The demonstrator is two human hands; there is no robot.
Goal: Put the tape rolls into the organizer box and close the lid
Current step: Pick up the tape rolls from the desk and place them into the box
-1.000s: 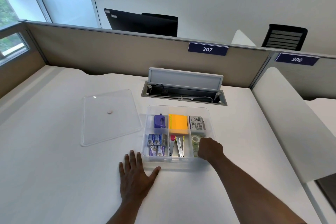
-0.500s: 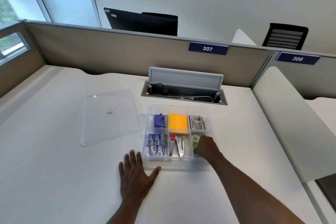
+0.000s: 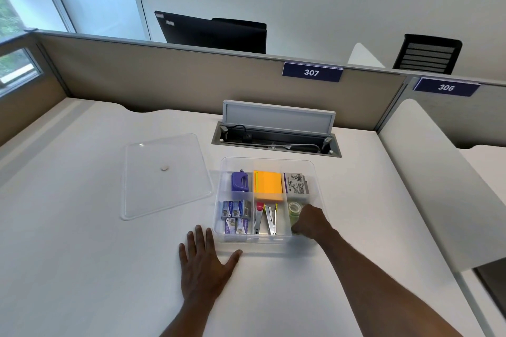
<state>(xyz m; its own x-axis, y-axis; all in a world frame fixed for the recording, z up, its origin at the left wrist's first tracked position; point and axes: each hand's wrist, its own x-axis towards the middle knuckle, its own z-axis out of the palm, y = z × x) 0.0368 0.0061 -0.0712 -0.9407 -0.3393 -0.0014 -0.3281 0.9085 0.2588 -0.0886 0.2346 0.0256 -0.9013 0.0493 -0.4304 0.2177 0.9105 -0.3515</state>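
A clear organizer box [image 3: 267,162] stands open on the white desk, divided into compartments. Clear tape rolls [image 3: 294,209] sit in its front right compartment. My right hand [image 3: 312,223] reaches down into that compartment, fingers curled over the rolls and hiding part of them; whether it grips one I cannot tell. My left hand [image 3: 204,262] lies flat on the desk with fingers spread, its thumb by the box's front left corner. The clear lid [image 3: 164,175] lies flat on the desk to the left of the box.
The other compartments hold a purple punch [image 3: 240,181], orange sticky notes [image 3: 269,186], a labelled packet [image 3: 296,183], staple boxes [image 3: 235,216] and staple removers [image 3: 265,219]. An open cable tray [image 3: 276,141] sits behind the box. A partition [image 3: 191,79] borders the desk's far edge.
My right hand has slid a little left and deeper into the front right compartment, covering more of the tape rolls. My left hand has stayed put.
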